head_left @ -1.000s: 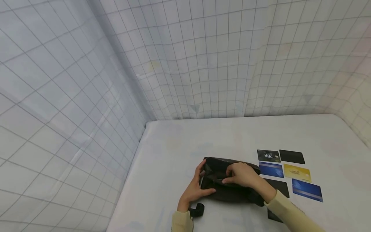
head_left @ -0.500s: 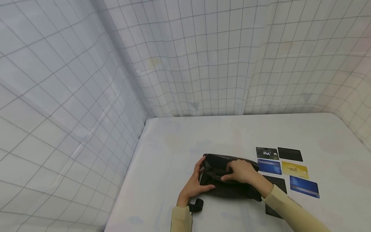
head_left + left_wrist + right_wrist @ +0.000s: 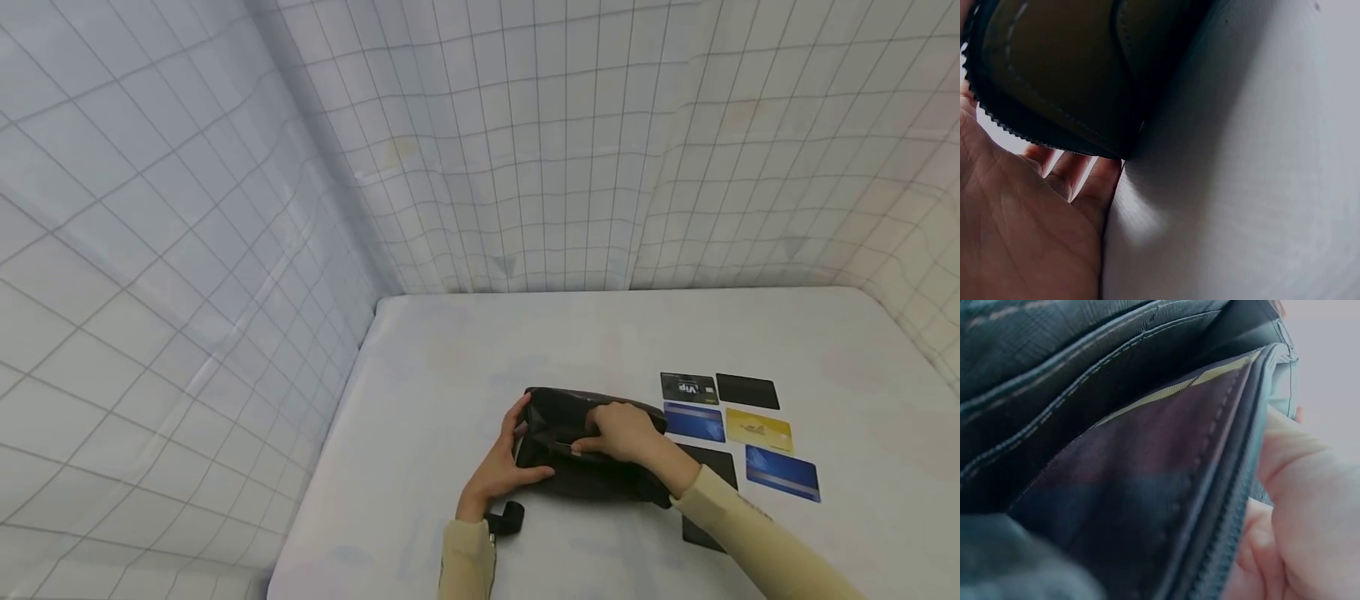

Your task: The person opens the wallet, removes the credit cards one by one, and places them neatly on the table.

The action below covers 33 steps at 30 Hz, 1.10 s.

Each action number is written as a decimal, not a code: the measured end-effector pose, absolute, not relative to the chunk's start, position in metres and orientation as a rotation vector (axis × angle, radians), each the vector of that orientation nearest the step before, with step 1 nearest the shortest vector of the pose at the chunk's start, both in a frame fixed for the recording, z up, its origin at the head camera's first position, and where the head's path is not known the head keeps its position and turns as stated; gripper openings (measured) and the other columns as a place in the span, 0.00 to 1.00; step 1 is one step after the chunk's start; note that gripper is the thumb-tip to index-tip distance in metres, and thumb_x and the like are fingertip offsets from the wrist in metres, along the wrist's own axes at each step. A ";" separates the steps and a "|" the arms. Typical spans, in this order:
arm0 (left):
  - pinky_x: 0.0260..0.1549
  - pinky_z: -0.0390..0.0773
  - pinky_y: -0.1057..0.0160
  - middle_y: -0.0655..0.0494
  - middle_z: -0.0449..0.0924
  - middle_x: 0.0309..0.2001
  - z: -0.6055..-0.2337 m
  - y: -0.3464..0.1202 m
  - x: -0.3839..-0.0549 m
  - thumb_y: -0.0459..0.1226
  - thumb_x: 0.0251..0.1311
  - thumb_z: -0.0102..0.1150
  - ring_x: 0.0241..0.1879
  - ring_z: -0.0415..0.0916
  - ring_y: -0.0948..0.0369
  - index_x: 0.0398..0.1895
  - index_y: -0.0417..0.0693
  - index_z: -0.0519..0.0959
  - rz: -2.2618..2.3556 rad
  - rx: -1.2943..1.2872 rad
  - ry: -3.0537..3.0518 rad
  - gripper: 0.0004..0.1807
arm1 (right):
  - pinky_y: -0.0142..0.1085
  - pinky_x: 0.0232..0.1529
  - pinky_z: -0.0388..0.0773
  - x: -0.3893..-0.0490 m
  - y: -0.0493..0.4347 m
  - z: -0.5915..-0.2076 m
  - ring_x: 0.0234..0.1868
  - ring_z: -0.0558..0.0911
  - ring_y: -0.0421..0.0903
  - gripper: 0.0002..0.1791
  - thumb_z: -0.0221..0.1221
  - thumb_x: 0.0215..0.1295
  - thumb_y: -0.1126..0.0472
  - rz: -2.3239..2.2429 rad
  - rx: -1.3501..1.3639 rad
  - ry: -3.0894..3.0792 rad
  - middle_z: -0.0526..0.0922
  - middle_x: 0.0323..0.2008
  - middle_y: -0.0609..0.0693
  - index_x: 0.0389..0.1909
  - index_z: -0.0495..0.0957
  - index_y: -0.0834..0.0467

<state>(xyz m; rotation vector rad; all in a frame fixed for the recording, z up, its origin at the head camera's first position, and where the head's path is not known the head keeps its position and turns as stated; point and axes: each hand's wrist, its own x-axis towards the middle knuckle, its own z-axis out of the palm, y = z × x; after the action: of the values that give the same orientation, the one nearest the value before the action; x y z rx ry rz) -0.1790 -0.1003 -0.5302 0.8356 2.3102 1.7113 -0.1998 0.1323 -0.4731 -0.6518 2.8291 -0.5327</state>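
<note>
A black zip-around wallet (image 3: 600, 486) stands spread apart on the white table, its inner compartments facing up. My left hand (image 3: 497, 472) grips its left end, thumb at the front and fingers at the back edge. In the left wrist view, the palm lies beside the wallet's toothed zipper edge (image 3: 1029, 134). My right hand (image 3: 626, 432) reaches into the middle and pinches an inner zip pocket. The right wrist view looks into this pocket, with dark reddish lining (image 3: 1166, 447) and a yellowish strip (image 3: 1172, 392). Some right fingertips are hidden behind the zipped edge.
Several cards lie right of the wallet: a black VIP card (image 3: 688, 388), plain black card (image 3: 747, 391), yellow card (image 3: 759, 429) and blue cards (image 3: 693, 422). A dark flat piece (image 3: 701, 533) sits partly under the right sleeve. A black device (image 3: 507, 518) is at the left wrist.
The head view has tilted down slightly, so table, wallet and cards appear a little higher. Both hands keep the same hold on the wallet.
</note>
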 end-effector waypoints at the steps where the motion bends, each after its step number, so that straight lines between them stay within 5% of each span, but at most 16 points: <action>1: 0.59 0.58 0.43 0.43 0.42 0.73 -0.530 -0.100 -0.179 0.31 0.51 0.70 0.66 0.53 0.42 0.75 0.50 0.40 1.713 0.836 2.311 0.56 | 0.39 0.24 0.72 -0.200 0.132 -0.474 0.19 0.72 0.40 0.17 0.66 0.55 0.45 -0.527 -0.652 2.835 0.76 0.18 0.43 0.27 0.82 0.57; 13: 0.60 0.56 0.44 0.43 0.42 0.73 -0.529 -0.099 -0.179 0.30 0.51 0.69 0.68 0.50 0.44 0.75 0.49 0.40 1.716 0.830 2.293 0.56 | 0.41 0.27 0.75 -0.200 0.133 -0.477 0.21 0.76 0.43 0.20 0.65 0.56 0.44 -0.491 -0.644 2.869 0.79 0.21 0.46 0.31 0.83 0.59; 24: 0.60 0.57 0.43 0.44 0.42 0.73 -0.530 -0.098 -0.179 0.31 0.51 0.69 0.67 0.52 0.44 0.75 0.51 0.40 1.708 0.810 2.299 0.56 | 0.33 0.16 0.63 -0.199 0.135 -0.482 0.12 0.67 0.39 0.24 0.63 0.57 0.42 -0.527 -0.618 2.901 0.67 0.09 0.43 0.10 0.73 0.53; 33: 0.60 0.56 0.43 0.43 0.43 0.72 -0.530 -0.098 -0.178 0.31 0.51 0.70 0.67 0.52 0.44 0.75 0.50 0.40 1.719 0.815 2.300 0.56 | 0.34 0.18 0.64 -0.203 0.138 -0.482 0.13 0.67 0.39 0.22 0.64 0.57 0.44 -0.628 -0.614 2.842 0.69 0.10 0.42 0.12 0.74 0.54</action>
<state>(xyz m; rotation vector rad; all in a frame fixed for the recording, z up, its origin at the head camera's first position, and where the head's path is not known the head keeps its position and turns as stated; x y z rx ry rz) -0.1785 -0.0983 -0.5296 0.8153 2.2996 1.7191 -0.2025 0.1376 -0.4823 -0.6137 2.8418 -0.6281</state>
